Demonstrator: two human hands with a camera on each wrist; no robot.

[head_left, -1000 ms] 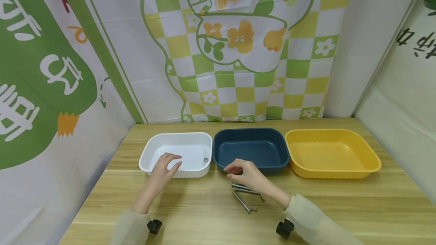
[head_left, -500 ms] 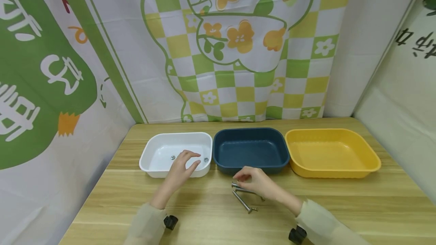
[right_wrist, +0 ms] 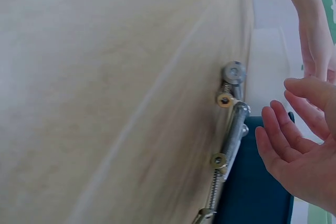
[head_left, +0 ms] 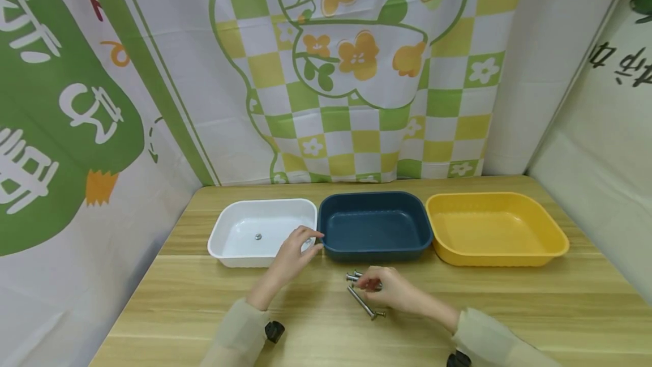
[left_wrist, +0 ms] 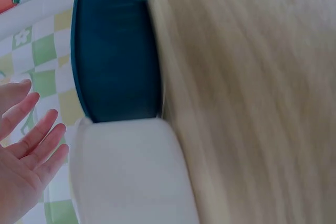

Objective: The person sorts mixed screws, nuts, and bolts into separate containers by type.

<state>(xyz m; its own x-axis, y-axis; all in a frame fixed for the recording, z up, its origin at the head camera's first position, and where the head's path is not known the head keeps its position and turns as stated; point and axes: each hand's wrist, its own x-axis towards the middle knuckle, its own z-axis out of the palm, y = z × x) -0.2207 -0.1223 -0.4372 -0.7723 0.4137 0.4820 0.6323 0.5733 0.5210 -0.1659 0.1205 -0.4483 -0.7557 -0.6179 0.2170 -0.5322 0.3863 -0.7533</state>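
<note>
Several metal bolts (head_left: 360, 302) lie in a loose group on the table; the right wrist view shows their heads and threaded shafts (right_wrist: 231, 140). My right hand (head_left: 391, 289) hovers over this group, its fingers loosely bent and partly hiding the bolts. In the right wrist view nothing sits between the fingers of that hand (right_wrist: 302, 153). My left hand (head_left: 291, 256) is above the front right corner of the white tray (head_left: 231, 254), with thumb and fingers apart and holding nothing. One small nut (head_left: 258, 237) lies inside the white tray; another is mostly covered by the left fingers.
A dark blue tray (head_left: 377, 255) stands in the middle, between the white tray and a yellow tray (head_left: 496, 261). All three are in a row near the back of the wooden table (head_left: 326, 333). Printed cloth (head_left: 367, 140) hangs behind.
My left hand has moved right across the white tray, uncovering the nut on its left. My right hand has come from the blue tray's front edge down and right to the bolts.
</note>
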